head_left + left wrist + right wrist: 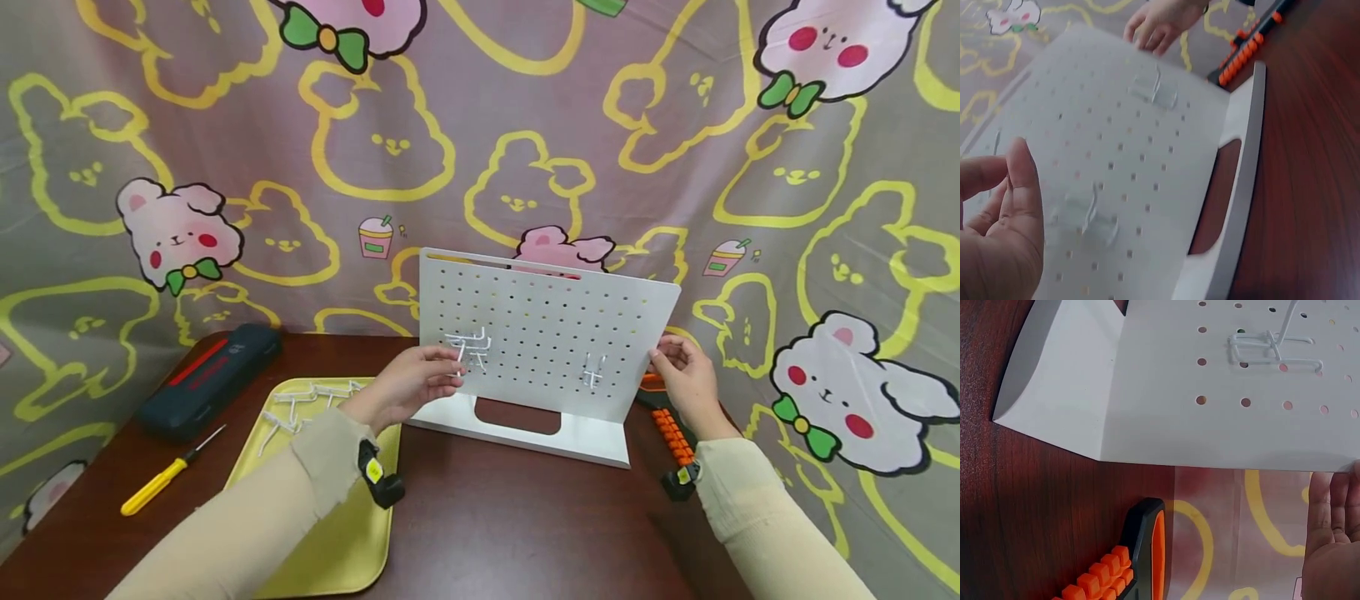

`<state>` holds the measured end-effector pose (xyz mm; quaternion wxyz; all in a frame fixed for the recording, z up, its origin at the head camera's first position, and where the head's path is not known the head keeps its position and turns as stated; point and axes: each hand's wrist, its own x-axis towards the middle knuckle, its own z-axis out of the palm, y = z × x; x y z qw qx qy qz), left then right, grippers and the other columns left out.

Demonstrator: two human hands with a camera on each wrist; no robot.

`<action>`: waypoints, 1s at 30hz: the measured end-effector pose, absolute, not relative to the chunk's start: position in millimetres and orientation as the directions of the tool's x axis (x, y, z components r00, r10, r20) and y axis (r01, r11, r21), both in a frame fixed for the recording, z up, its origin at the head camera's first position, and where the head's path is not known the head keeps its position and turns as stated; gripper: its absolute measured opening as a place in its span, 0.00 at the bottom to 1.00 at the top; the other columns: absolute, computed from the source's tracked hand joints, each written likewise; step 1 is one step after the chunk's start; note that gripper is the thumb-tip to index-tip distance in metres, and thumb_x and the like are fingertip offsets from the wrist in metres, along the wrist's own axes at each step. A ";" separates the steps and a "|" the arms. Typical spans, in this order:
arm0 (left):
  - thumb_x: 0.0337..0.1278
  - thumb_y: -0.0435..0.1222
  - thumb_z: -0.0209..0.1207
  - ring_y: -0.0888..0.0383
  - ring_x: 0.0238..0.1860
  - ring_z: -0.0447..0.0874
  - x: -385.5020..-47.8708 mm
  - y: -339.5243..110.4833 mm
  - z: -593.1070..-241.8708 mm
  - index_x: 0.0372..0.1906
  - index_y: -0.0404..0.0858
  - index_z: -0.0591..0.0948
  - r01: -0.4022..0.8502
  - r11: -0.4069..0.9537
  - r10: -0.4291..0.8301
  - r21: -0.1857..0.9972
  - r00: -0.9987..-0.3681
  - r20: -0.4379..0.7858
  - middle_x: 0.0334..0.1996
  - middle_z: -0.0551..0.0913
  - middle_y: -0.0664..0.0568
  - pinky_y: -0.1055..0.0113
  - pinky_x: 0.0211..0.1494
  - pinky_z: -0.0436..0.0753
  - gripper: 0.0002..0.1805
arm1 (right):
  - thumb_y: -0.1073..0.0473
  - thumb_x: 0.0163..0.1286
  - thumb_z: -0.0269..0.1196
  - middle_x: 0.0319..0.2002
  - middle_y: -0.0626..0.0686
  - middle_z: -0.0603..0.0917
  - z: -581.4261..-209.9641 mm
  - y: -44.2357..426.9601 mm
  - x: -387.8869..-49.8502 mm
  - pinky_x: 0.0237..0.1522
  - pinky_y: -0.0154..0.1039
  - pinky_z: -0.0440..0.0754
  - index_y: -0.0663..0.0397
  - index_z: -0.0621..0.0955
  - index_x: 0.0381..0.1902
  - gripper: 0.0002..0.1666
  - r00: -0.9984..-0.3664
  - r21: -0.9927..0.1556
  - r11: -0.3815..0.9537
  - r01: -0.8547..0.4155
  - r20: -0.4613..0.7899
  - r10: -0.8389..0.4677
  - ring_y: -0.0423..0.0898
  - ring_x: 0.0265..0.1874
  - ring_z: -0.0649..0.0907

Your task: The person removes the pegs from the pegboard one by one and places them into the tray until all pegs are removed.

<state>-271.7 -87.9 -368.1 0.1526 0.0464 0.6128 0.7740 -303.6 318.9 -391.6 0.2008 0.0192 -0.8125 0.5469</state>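
A white pegboard (pixel 543 342) stands upright on its base, rows of round holes across its face. Between thumb and fingers, my left hand (pixel 418 379) pinches a white wire hook in front of the board's left part; in the left wrist view the fingers (pixel 1022 165) mostly hide it. Just beside that hand, another hook (pixel 1090 215) is on the board. A further hook (pixel 1272 347) sits low on the board's right part. My right hand (pixel 686 379) holds the board's right edge, thumb at the front and fingers behind.
A yellow tray (pixel 360 542) with several loose white hooks (pixel 288 408) lies at the left, partly under my left forearm. Beyond it are a yellow-handled screwdriver (pixel 156 487) and a dark case (pixel 213 379). An orange-and-black tool (pixel 672 435) lies right of the board.
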 end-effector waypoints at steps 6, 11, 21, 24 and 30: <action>0.73 0.22 0.51 0.63 0.34 0.85 -265.2 -125.5 -381.6 0.56 0.23 0.71 -0.142 -0.200 0.249 0.970 -0.964 -0.090 0.36 0.84 0.48 0.73 0.41 0.86 0.11 | 0.64 0.79 0.60 0.44 0.56 0.79 -392.5 317.1 -301.5 0.38 0.24 0.83 0.72 0.73 0.58 0.18 -0.917 -0.881 0.407 -0.240 0.343 0.202 0.33 0.37 0.81; 0.74 0.22 0.51 0.63 0.35 0.85 -256.7 -161.7 -394.4 0.52 0.24 0.73 -0.137 -0.180 0.204 0.974 -0.974 -0.100 0.34 0.84 0.51 0.72 0.42 0.86 0.08 | 0.62 0.79 0.60 0.47 0.59 0.80 -391.5 315.6 -303.0 0.38 0.23 0.83 0.71 0.73 0.58 0.19 -0.916 -0.872 0.423 -0.248 0.353 0.190 0.36 0.38 0.82; 0.74 0.21 0.49 0.63 0.35 0.85 -240.7 -200.1 -431.6 0.53 0.18 0.71 -0.176 -0.060 0.177 0.983 -0.971 -0.163 0.35 0.84 0.49 0.72 0.41 0.86 0.10 | 0.63 0.79 0.60 0.44 0.56 0.79 -391.0 316.3 -300.1 0.38 0.24 0.84 0.72 0.73 0.58 0.18 -0.918 -0.881 0.405 -0.245 0.345 0.194 0.39 0.38 0.82; 0.74 0.22 0.50 0.63 0.35 0.84 -235.8 -202.3 -441.2 0.52 0.18 0.72 -0.179 -0.024 0.179 0.984 -0.969 -0.172 0.35 0.83 0.49 0.72 0.41 0.86 0.09 | 0.62 0.79 0.59 0.43 0.54 0.78 -389.8 316.6 -299.8 0.38 0.24 0.84 0.72 0.73 0.58 0.18 -0.919 -0.874 0.419 -0.246 0.347 0.185 0.36 0.37 0.82; 0.74 0.22 0.51 0.62 0.34 0.84 -228.8 -203.5 -451.7 0.51 0.14 0.72 -0.190 -0.003 0.157 0.982 -0.970 -0.187 0.34 0.84 0.48 0.71 0.41 0.87 0.11 | 0.62 0.79 0.59 0.42 0.51 0.78 -389.1 316.2 -299.5 0.39 0.24 0.84 0.70 0.73 0.57 0.17 -0.923 -0.876 0.418 -0.239 0.339 0.184 0.33 0.36 0.81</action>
